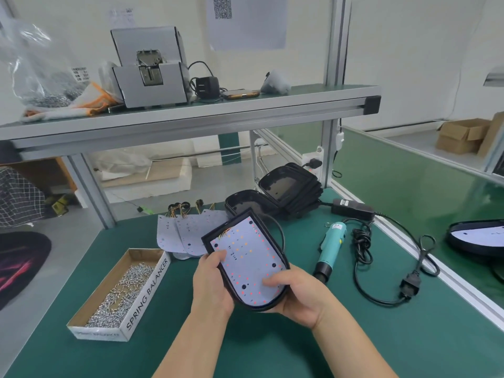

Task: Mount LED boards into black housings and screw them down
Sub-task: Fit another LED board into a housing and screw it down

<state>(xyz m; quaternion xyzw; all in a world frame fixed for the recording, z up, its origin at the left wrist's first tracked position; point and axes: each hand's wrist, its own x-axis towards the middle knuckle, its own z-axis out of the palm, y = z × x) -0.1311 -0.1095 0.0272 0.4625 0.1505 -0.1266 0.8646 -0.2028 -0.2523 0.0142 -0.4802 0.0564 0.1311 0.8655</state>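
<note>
We're holding the black housing (253, 307) above the bench (191, 336), left hand (211, 282) and right hand (296, 291) both gripping its rim, thumbs on the LED board (245, 266); the screwdriver (331, 246) lies rightward, nearest our right hand.

Bright, even light, apparently from overhead, fills a green bench (354, 336); shadows are faint. The white LED board (245, 257) looks slightly washed out in its black housing (256, 307). Wide-angle distortion bows the shelf (191, 115); wall notices (246, 20) blur.

black housing (215, 268), white red-dotted LED board (246, 264), green table (272, 345)
</note>
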